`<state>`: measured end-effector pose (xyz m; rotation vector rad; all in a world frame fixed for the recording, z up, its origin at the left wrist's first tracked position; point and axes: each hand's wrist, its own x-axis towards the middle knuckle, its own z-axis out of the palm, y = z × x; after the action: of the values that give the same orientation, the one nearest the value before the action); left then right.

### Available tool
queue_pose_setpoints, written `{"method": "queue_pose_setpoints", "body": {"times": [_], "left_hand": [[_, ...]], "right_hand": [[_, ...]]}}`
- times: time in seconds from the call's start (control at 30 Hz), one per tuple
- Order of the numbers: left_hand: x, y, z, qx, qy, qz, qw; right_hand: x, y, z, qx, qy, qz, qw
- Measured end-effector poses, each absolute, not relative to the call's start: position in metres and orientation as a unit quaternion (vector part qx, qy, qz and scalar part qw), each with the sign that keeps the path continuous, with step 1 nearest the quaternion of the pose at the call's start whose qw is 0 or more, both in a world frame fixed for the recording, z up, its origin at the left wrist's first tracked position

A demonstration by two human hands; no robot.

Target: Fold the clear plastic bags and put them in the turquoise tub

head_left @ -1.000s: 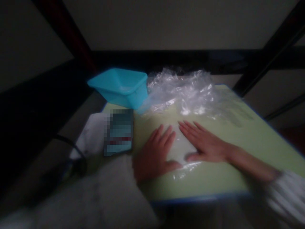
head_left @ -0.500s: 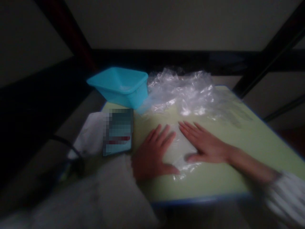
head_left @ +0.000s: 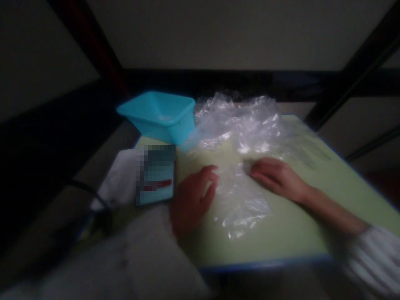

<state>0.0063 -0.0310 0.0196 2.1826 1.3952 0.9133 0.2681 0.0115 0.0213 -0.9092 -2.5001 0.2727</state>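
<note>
A clear plastic bag point(head_left: 240, 200) lies flat on the pale green table point(head_left: 296, 225). My left hand point(head_left: 192, 198) rests at the bag's left edge with its fingers curled and pinched on the plastic. My right hand point(head_left: 276, 177) is at the bag's upper right corner, fingers bent and closed on that corner. The picture is dim and a little blurred.
A turquoise plastic tub point(head_left: 159, 116) stands at the table's far left corner. A heap of crumpled clear plastic bags point(head_left: 240, 123) lies behind my hands. A blurred-out card or phone point(head_left: 156, 175) lies on white cloth point(head_left: 120, 179) at the left. Dark frame bars cross the background.
Both hands were lying flat on the bag, fingers stretched. They have moved apart to its left edge and upper right corner and curled closed on the plastic.
</note>
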Motion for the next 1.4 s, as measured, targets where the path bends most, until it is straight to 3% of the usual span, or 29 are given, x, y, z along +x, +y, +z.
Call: {"method": "queue_pose_setpoints", "body": {"times": [0.13, 0.37, 0.57, 0.83, 1.4], "left_hand": [[0.007, -0.028, 0.021, 0.732, 0.496, 0.352, 0.307], [0.005, -0.026, 0.019, 0.716, 0.492, 0.341, 0.358], [0.004, -0.022, 0.023, 0.675, 0.467, 0.363, 0.442], [0.0, -0.016, 0.017, 0.66, 0.474, 0.345, 0.469], [-0.005, -0.014, 0.024, 0.652, 0.503, 0.313, 0.473]], "right_hand": [[0.275, 0.012, 0.027, -0.268, -0.93, 0.134, 0.214], [0.277, 0.013, 0.028, -0.261, -0.929, 0.186, 0.182], [0.273, 0.011, 0.03, -0.27, -0.905, 0.245, 0.218], [0.263, 0.013, 0.016, -0.393, -0.838, 0.291, 0.241], [0.287, 0.023, 0.023, -0.431, -0.816, 0.347, 0.166]]}}
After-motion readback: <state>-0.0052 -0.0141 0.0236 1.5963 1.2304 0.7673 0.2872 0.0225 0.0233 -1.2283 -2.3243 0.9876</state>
